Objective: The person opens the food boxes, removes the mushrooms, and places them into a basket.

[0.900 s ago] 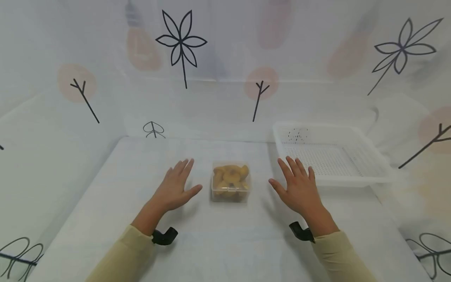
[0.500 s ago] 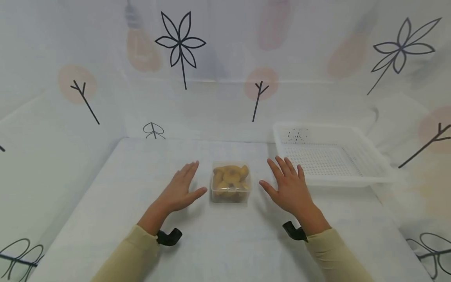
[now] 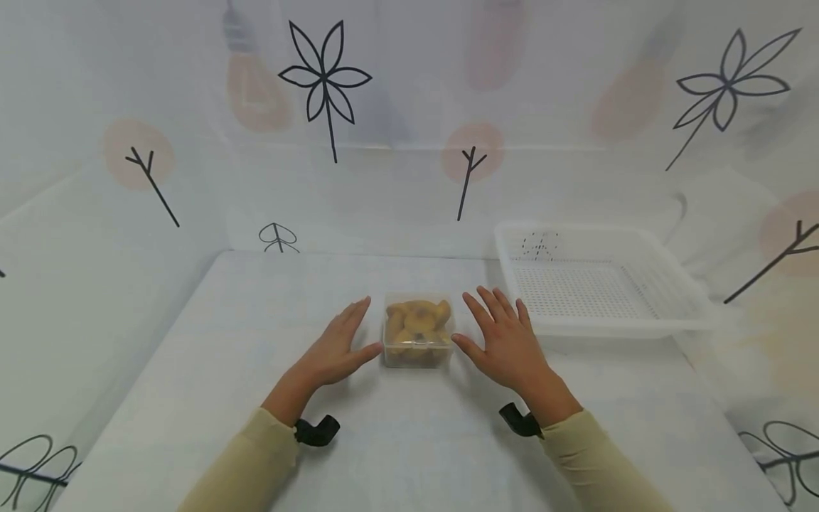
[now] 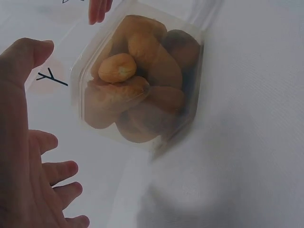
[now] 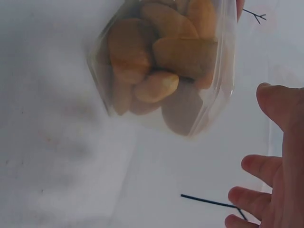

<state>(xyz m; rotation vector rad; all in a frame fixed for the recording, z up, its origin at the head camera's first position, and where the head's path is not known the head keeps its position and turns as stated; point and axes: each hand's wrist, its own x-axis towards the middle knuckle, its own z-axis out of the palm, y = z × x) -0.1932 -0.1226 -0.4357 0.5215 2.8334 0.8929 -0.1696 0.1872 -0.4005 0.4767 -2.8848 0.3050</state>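
Note:
A clear plastic box (image 3: 419, 359) with its lid on stands on the white table, filled with several yellow-brown rounded pieces (image 4: 156, 61) that look like small bread or pastry; their exact kind I cannot tell. Just left of the box is my left hand (image 3: 333, 352), fingers extended and thumb near the box's side. On the other side my right hand (image 3: 505, 348) hovers with spread fingers, its thumb tip close to the box's right wall. In both wrist views the hands hold nothing. The right wrist view shows the box (image 5: 161, 71) beside the thumb, apart from it.
A white perforated plastic basket (image 3: 614, 328) stands at the back right of the table (image 3: 409, 455), just beyond my right hand. White cloth (image 3: 384, 199) printed with flowers and twigs hangs behind and at both sides. Each wrist carries a black camera mount (image 3: 318, 431).
Both hands have moved inward toward the box, the left one to the right and the right one to the left. Box and basket have stayed in place.

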